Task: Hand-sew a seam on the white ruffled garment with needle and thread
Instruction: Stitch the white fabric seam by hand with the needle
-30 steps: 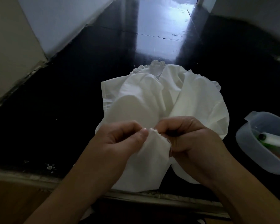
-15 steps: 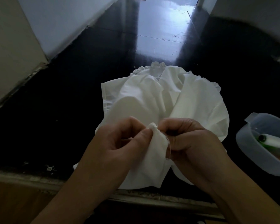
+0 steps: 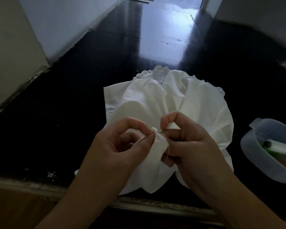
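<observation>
- low in the middle of the frame, the left hand point(image 3: 122, 146) pinches a bunched edge of the white ruffled garment point(image 3: 196, 109) between thumb and forefinger, probably to hold the seam taut and lifted for stitching.
- touching it from the right, the right hand point(image 3: 188, 146) is curled close at the same edge, fingertips nipped together as if on a needle; the needle itself is too small to make out.
- a fine thread point(image 3: 168, 146) trails down between the two hands.
- the rest of the garment lies spread on the dark table point(image 3: 56, 129) at mid frame, its ruffled rim farthest away.
- at the right edge, a translucent tub point(image 3: 254, 154) holds a white spool point(image 3: 277, 147) and something green, kept within reach.
</observation>
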`<state>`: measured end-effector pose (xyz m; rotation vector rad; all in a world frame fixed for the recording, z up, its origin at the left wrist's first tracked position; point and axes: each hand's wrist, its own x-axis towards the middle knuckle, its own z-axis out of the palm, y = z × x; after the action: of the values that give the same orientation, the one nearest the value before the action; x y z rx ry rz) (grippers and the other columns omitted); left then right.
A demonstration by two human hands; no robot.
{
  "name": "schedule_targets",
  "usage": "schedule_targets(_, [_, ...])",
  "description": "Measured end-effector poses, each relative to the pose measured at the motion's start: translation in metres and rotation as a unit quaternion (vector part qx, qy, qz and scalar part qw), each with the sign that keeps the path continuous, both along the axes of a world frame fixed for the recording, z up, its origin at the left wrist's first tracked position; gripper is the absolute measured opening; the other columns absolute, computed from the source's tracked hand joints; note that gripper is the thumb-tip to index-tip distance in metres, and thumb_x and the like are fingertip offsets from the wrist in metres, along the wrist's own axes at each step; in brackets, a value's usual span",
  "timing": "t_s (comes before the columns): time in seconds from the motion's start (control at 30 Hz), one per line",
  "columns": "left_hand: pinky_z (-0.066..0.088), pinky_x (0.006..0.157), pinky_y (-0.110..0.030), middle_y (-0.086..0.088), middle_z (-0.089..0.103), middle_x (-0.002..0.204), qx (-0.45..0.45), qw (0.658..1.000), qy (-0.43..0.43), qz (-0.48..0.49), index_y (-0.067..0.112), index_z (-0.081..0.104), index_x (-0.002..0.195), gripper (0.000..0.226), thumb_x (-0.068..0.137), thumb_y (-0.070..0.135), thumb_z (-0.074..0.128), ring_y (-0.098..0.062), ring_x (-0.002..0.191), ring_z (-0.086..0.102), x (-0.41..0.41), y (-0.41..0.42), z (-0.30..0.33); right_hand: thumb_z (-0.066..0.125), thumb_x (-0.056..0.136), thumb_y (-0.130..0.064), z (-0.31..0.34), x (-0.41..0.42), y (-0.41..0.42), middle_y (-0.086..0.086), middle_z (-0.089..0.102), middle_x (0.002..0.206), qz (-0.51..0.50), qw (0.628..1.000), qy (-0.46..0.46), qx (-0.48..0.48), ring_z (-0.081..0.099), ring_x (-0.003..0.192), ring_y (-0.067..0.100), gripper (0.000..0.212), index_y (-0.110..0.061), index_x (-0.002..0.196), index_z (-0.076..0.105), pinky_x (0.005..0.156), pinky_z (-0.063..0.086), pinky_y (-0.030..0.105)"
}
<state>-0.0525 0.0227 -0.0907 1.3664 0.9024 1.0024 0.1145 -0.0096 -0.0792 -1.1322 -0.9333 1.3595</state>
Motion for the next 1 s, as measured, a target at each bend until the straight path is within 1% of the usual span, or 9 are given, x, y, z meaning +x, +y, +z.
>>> schedule_targets(0.07, [0.062, 0.064, -0.044, -0.016, 0.07, 0.071, -0.009, 1.0, -0.014, -0.001, 0.024, 0.077, 0.085, 0.023, 0.072, 0.042, 0.074, -0.031, 0.069, 0.075, -0.001, 0.001, 0.0, 0.059, 0.089, 0.014, -0.001, -0.002, 0.0, 0.011, 0.057, 0.06, -0.001, 1.0, 0.026, -0.004, 0.044, 0.048, 0.019, 0.018, -0.002, 0.098, 0.056, 0.047, 0.037, 0.026])
schedule_targets(0.2, [0.066, 0.069, -0.036, -0.024, 0.074, 0.084, -0.057, 0.997, -0.056, -0.007, 0.024, 0.081, 0.086, 0.024, 0.07, 0.04, 0.074, -0.034, 0.077, 0.078, -0.001, 0.003, 0.001, 0.068, 0.089, -0.001, -0.004, -0.004, 0.0, 0.013, 0.057, 0.061, 0.01, 0.999, 0.032, -0.002, 0.043, 0.047, 0.021, 0.013, 0.001, 0.097, 0.059, 0.044, 0.037, 0.026])
schedule_targets(0.4, [0.066, 0.073, -0.037, -0.018, 0.077, 0.086, -0.072, 0.995, -0.068, -0.024, 0.02, 0.08, 0.091, 0.023, 0.076, 0.036, 0.072, -0.033, 0.081, 0.078, -0.001, 0.004, -0.001, 0.071, 0.09, -0.019, -0.006, 0.001, -0.002, 0.012, 0.065, 0.062, 0.032, 0.999, -0.011, 0.007, 0.045, 0.047, 0.022, 0.016, -0.004, 0.091, 0.065, 0.044, 0.038, 0.025])
schedule_targets(0.47, [0.065, 0.071, -0.033, -0.017, 0.077, 0.084, -0.073, 0.995, -0.072, -0.017, 0.021, 0.08, 0.088, 0.022, 0.074, 0.037, 0.073, -0.031, 0.078, 0.078, -0.001, 0.004, 0.0, 0.073, 0.093, -0.02, -0.006, 0.005, -0.001, 0.018, 0.068, 0.066, 0.045, 0.998, -0.034, 0.019, 0.047, 0.048, 0.022, 0.019, -0.002, 0.09, 0.066, 0.046, 0.04, 0.023])
schedule_targets(0.57, [0.065, 0.069, -0.032, -0.014, 0.077, 0.08, -0.045, 0.997, -0.054, 0.006, 0.023, 0.081, 0.083, 0.02, 0.072, 0.038, 0.074, -0.028, 0.074, 0.077, 0.0, 0.004, 0.001, 0.068, 0.091, -0.009, -0.005, 0.01, -0.001, 0.025, 0.068, 0.069, 0.058, 0.997, -0.045, 0.029, 0.048, 0.049, 0.02, 0.014, 0.002, 0.083, 0.064, 0.048, 0.039, 0.021])
schedule_targets(0.67, [0.062, 0.064, -0.029, -0.018, 0.074, 0.072, -0.032, 0.998, -0.049, -0.007, 0.019, 0.08, 0.083, 0.014, 0.075, 0.031, 0.079, -0.029, 0.067, 0.076, 0.0, 0.003, 0.003, 0.067, 0.093, 0.0, -0.008, 0.009, -0.002, 0.023, 0.066, 0.063, 0.049, 0.997, -0.044, 0.039, 0.044, 0.05, 0.025, 0.018, -0.005, 0.075, 0.065, 0.047, 0.037, 0.02])
schedule_targets(0.77, [0.063, 0.066, -0.034, -0.019, 0.074, 0.072, -0.008, 0.999, -0.036, -0.022, 0.017, 0.079, 0.091, 0.011, 0.085, 0.026, 0.083, -0.034, 0.068, 0.076, 0.0, 0.004, 0.0, 0.069, 0.09, -0.011, -0.009, 0.006, -0.002, 0.02, 0.064, 0.059, 0.036, 0.998, -0.028, 0.034, 0.045, 0.045, 0.022, 0.017, -0.011, 0.073, 0.068, 0.044, 0.036, 0.021])
schedule_targets(0.9, [0.061, 0.066, -0.028, -0.015, 0.074, 0.072, 0.001, 0.999, -0.034, -0.029, 0.022, 0.08, 0.091, 0.013, 0.084, 0.031, 0.086, -0.03, 0.068, 0.077, -0.001, 0.007, 0.001, 0.075, 0.089, -0.022, -0.009, 0.006, -0.003, 0.022, 0.064, 0.063, 0.029, 0.999, -0.018, 0.011, 0.044, 0.04, 0.019, 0.019, -0.009, 0.076, 0.07, 0.042, 0.031, 0.025])
schedule_targets(1.0, [0.061, 0.069, -0.027, -0.014, 0.073, 0.071, 0.011, 0.998, -0.035, -0.046, 0.022, 0.079, 0.093, 0.016, 0.085, 0.035, 0.081, -0.027, 0.069, 0.077, -0.003, 0.008, 0.001, 0.077, 0.087, -0.028, -0.008, 0.005, -0.003, 0.023, 0.068, 0.068, 0.031, 1.0, -0.007, -0.003, 0.046, 0.042, 0.019, 0.022, -0.006, 0.085, 0.07, 0.043, 0.033, 0.025])
